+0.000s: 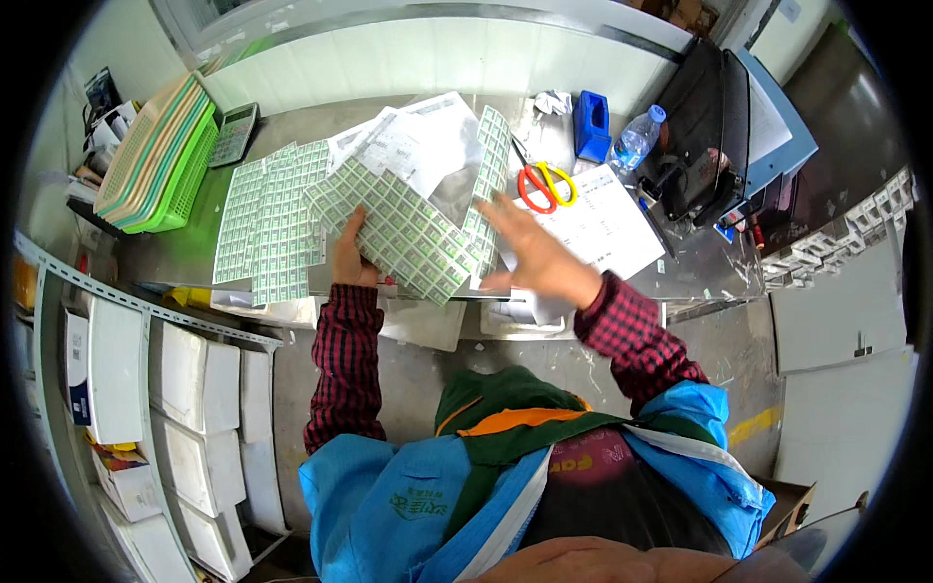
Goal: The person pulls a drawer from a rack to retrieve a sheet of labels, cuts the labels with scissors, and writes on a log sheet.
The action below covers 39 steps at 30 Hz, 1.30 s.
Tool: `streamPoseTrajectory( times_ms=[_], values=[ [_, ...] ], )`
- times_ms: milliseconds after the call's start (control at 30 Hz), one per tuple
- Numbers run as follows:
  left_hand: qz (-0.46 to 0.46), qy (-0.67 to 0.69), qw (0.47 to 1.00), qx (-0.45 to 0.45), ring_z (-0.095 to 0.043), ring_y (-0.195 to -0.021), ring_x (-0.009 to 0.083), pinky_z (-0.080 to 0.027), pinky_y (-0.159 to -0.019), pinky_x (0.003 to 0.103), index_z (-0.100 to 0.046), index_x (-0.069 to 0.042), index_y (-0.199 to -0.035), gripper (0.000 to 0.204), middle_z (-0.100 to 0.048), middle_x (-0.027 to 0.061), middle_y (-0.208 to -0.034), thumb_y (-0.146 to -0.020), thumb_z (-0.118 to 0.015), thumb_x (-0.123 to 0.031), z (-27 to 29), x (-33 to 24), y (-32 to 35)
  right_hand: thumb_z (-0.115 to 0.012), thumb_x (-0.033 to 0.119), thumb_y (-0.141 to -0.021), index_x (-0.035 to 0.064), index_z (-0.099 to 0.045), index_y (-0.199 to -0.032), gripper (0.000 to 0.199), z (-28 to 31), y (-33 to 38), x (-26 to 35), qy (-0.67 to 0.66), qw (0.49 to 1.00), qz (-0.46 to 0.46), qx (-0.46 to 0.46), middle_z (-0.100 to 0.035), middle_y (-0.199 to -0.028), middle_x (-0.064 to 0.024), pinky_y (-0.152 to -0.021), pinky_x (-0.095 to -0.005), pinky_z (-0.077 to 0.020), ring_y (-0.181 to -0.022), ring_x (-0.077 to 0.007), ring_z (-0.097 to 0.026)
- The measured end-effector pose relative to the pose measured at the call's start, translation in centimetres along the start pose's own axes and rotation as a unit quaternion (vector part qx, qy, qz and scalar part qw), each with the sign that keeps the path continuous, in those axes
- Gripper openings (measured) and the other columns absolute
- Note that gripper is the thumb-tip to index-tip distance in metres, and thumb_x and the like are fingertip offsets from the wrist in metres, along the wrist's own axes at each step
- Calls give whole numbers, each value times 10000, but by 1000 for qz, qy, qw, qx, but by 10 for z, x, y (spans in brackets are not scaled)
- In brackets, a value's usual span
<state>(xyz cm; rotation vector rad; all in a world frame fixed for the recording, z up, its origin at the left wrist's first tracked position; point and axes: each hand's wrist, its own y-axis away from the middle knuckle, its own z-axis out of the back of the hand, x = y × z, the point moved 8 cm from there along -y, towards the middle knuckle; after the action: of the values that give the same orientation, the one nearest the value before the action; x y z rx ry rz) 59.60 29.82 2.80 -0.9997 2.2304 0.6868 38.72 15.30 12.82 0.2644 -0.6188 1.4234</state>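
My left hand (352, 255) pinches the near edge of a green-and-white label sheet (408, 228), thumb on top and fingers beneath. The sheet is printed in a grid of small labels and lies slanted over the table's front edge. My right hand (542, 255), blurred by motion, hovers at its right side with fingers spread, close to a narrow strip of the same labels (493, 151). More label sheets (267, 219) overlap on the left. Scissors (546, 187) with red and yellow handles lie on a printed paper (607, 228) beyond my right hand.
White papers (418, 141) lie behind the sheets. Stacked plastic baskets (165, 160) and a calculator (234, 134) stand far left. A blue tape dispenser (591, 126), water bottle (638, 138), pen (657, 225) and black bag-like object (705, 121) are at right. White boxes (194, 379) fill the left shelf.
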Motion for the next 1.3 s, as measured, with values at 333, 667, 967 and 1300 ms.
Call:
streamPoseTrajectory(
  times_ms=[333, 667, 967, 1300],
  values=[
    [53, -50, 995, 68, -536, -1131, 293, -460, -946, 464, -467, -37, -1313, 529, -544, 131, -1264, -916, -527, -381, -5, 5, 1, -534, 9, -765, -22, -507, -1245, 482, -19, 14, -39, 27, 960, -126, -248, -608, -1070, -257, -753, -429, -530, -930, -374, -622],
    [-100, -11, 991, 93, -481, -1186, 271, -396, -984, 427, -396, -28, -1377, 547, -456, 130, -1364, -972, -449, -391, -69, -17, 61, -532, 114, -907, -39, -526, -801, 186, 103, 138, -104, -284, 797, -129, -517, -433, -549, -111, -489, -346, -368, -503, -136, -413],
    [-57, 5, 997, 48, -485, -1178, 279, -415, -964, 447, -374, -32, -1390, 557, -460, 143, -1342, -978, -416, -404, -71, 166, 208, -534, 178, -962, -22, -603, -1164, 292, 144, 309, -160, -435, 803, -118, -391, -632, -893, 24, -669, -222, -439, -771, -39, -518],
    [84, 11, 980, 182, -573, -1041, 266, -484, -870, 454, -476, -77, -1305, 478, -575, 97, -1206, -968, -441, -414, -243, 343, 307, -547, 168, -949, -44, -602, -1156, 302, 202, 567, -218, -457, 708, -232, -487, -665, -1012, -36, -775, -253, -482, -872, -87, -592]
  ],
)
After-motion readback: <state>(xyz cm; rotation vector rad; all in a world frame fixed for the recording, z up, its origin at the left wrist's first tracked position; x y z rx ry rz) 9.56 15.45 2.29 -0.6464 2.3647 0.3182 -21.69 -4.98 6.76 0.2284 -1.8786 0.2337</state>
